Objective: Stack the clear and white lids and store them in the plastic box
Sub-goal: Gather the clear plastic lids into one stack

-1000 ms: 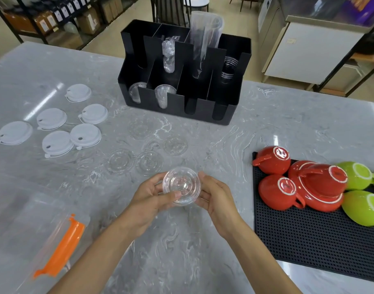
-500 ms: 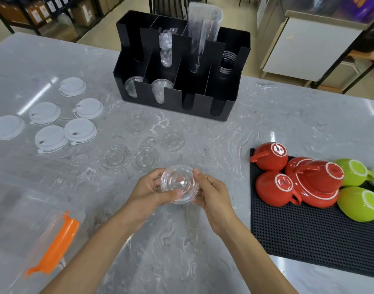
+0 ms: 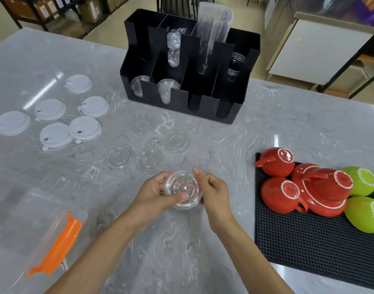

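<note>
Hands (image 3: 156,196) unmoved; fingers around clear lids (image 3: 182,188)

Both hands (image 3: 190,194) grip clear lid stack (image 3: 182,188) above counter (image 3: 288,124).

Open marble counter (image 3: 277,124) between black organizer (image 3: 188,66) and hands; black mat (image 3: 309,247) with cups blocks right side.

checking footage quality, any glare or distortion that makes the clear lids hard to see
Head view: wide-angle bending at the edges; ceiling-light glare streaks the marble table; loose clear lids nearly vanish against it; held clear lids between left hand and right hand read fine.
</note>
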